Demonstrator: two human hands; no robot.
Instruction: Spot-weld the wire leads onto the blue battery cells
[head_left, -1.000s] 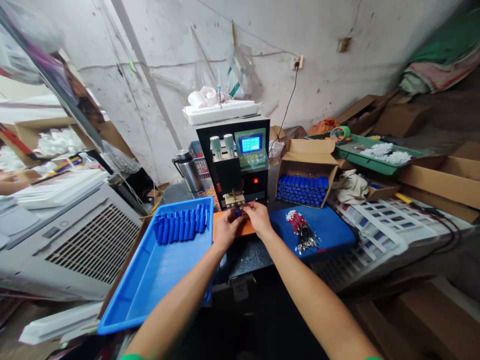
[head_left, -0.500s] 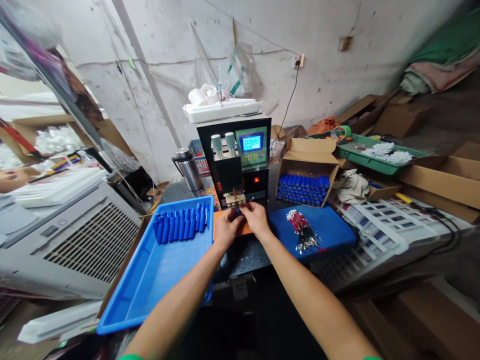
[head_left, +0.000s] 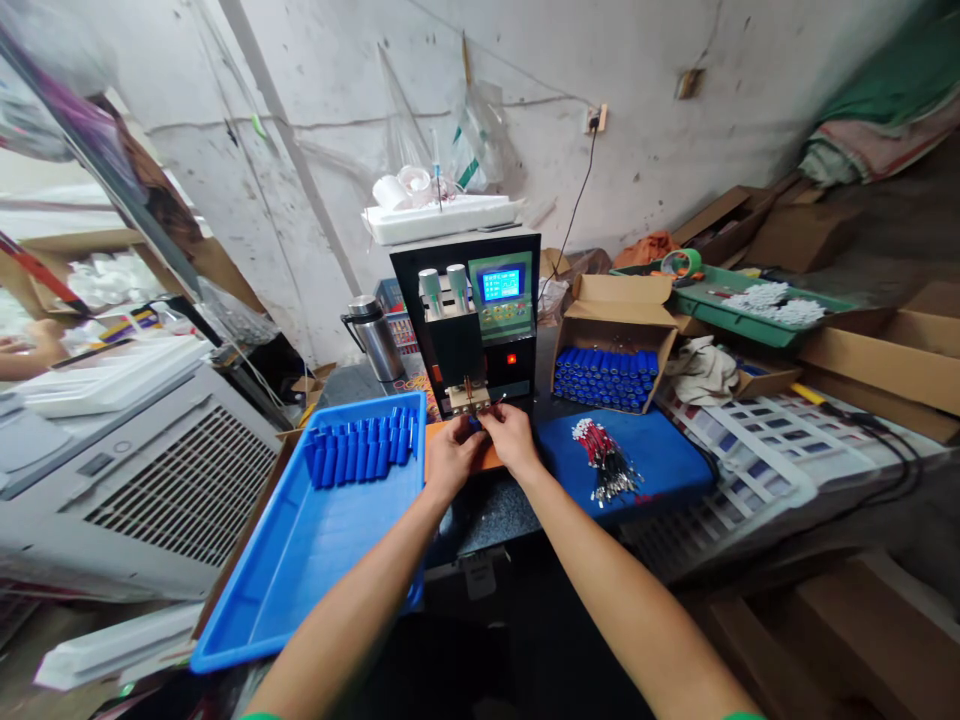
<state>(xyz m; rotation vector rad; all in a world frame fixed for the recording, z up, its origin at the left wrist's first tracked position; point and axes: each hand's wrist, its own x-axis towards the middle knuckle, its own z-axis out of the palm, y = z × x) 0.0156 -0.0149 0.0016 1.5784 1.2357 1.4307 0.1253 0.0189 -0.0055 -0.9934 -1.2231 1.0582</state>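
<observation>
At the front of the black spot-welding machine (head_left: pixel 480 330), just below its two thin electrode pins, both hands meet over an orange mat (head_left: pixel 491 458). Left hand (head_left: pixel 450 462) and right hand (head_left: pixel 514 440) are curled inward with their fingertips pinched together around a small blue cell (head_left: pixel 474 424), of which only a sliver shows between the thumbs; the rest is covered by the fingers, so how the cell is turned cannot be made out. A thin wire seems to rise from the right fingertips toward the pins, though it is too fine to be sure. To the left lies a blue tray (head_left: pixel 315 560) with a row of blue cells (head_left: pixel 360 450) along its far end, its near corner cut off by the left forearm. To the right, a bundle of red-sleeved leads (head_left: pixel 604 462) rests on a blue pad (head_left: pixel 652 465), and behind it an open cardboard box (head_left: pixel 615 330) holds more stacked blue cells. A steel flask (head_left: pixel 371 340) stands beside the machine. At the far left edge, another person's arm (head_left: pixel 30 350) is partly visible, blurred.
</observation>
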